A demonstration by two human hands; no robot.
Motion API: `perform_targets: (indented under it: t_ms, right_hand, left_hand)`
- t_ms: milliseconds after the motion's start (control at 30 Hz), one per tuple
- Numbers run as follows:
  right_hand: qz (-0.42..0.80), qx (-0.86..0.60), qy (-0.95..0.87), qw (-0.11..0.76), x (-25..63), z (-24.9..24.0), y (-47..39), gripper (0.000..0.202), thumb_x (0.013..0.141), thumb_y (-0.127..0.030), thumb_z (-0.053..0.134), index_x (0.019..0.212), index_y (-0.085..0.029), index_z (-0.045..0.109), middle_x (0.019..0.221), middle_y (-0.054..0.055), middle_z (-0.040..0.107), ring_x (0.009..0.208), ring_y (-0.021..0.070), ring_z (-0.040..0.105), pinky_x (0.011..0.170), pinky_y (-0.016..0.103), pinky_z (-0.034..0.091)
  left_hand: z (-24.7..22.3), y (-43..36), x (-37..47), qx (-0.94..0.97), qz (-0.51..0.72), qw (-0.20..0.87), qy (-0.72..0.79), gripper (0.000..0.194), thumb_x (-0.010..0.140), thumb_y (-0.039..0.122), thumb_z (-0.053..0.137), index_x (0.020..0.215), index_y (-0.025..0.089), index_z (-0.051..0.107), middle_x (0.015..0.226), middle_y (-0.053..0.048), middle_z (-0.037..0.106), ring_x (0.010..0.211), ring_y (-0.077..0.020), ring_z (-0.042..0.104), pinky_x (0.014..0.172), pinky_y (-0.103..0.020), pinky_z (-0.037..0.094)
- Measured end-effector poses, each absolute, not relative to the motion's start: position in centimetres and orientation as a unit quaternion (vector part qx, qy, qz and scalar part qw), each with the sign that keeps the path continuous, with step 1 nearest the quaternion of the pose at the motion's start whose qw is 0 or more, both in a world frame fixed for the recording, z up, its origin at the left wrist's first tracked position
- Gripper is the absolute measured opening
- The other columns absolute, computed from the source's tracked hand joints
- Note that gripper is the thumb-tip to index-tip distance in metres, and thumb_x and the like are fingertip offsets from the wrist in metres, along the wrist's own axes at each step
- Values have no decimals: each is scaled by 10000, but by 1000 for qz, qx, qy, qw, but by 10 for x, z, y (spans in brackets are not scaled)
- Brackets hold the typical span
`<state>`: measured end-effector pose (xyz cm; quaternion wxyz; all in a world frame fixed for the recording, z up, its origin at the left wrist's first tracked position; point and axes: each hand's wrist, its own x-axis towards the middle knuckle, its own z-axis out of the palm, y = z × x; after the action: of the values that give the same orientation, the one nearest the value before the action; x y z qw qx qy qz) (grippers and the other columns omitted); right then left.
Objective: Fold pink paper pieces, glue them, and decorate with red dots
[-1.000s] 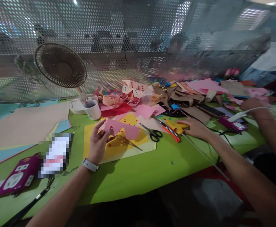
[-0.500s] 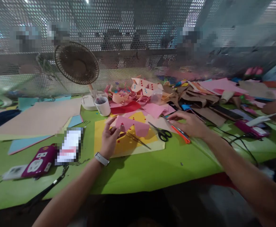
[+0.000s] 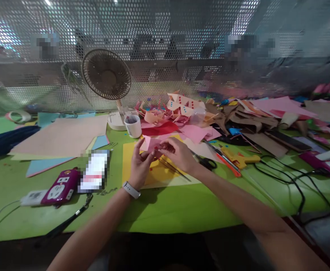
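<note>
Left hand [image 3: 142, 163]: pinching pink paper piece [image 3: 152, 144] between thumb and curled fingers, upright over yellow sheet [image 3: 131, 158]. Right hand [image 3: 179, 155]: fingertips drawn together at the paper's near side; exact grip unclear. Just beyond right fingers, scissors [image 3: 207, 162]; farther right, yellow glue gun [image 3: 240, 158].

Right hand [image 3: 179, 154] moved: on the yellow glue gun [image 3: 240, 160] 1.0 s ago, over by the orange cutter [image 3: 228, 163] at 0.5 s, now at the pink paper [image 3: 150, 144], fingertips close to those of the left hand [image 3: 141, 165]. Glue gun now uncovered on the table. Scissors [image 3: 208, 162] now partly hidden behind the right hand and forearm (were clear). View swung left: tape roll [image 3: 19, 116] in since 1.0 s ago, other person's hand out at right.
</note>
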<state>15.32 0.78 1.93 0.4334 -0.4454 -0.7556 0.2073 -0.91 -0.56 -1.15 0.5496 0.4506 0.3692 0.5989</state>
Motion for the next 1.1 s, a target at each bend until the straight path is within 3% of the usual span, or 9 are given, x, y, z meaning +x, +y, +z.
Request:
perform_targets:
  t_ms: [300, 533, 900, 1100]
  right_hand:
    - [163, -434, -775, 430, 156, 15, 8, 77, 891, -278, 625, 951, -230, 636, 931, 54, 655, 884, 199, 615, 797, 340, 504]
    - [156, -425, -774, 442, 158, 15, 6, 68, 855, -198, 667, 919, -201, 642, 913, 44, 656, 863, 176, 606, 775, 309, 482]
    - [226, -434, -763, 422, 160, 20, 7, 57, 831, -176, 687, 877, -189, 655, 870, 16, 659, 773, 140, 592, 709, 273, 455]
    - [157, -437, -779, 420, 159, 16, 7, 41, 861, -165, 662, 827, -182, 646, 839, 24, 645, 810, 159, 584, 748, 290, 438]
  left_hand:
    - [-13, -8, -7, 490, 586, 532, 365, 779, 755, 382, 770, 1389, 216, 348, 835, -32, 743, 798, -194, 731, 783, -326, 585]
    - [-20, -6, -9, 535, 585, 504, 343, 763, 810, 357, 732, 1418, 193, 302, 838, -34, 732, 798, -182, 730, 735, -298, 594]
    - [-21, -5, -10, 584, 580, 462, 330, 666, 857, 319, 685, 1415, 195, 342, 912, -68, 733, 819, -185, 731, 816, -353, 603]
    - [-23, -5, -11, 594, 569, 461, 334, 655, 860, 349, 677, 1415, 196, 365, 900, -68, 734, 819, -188, 724, 818, -362, 596]
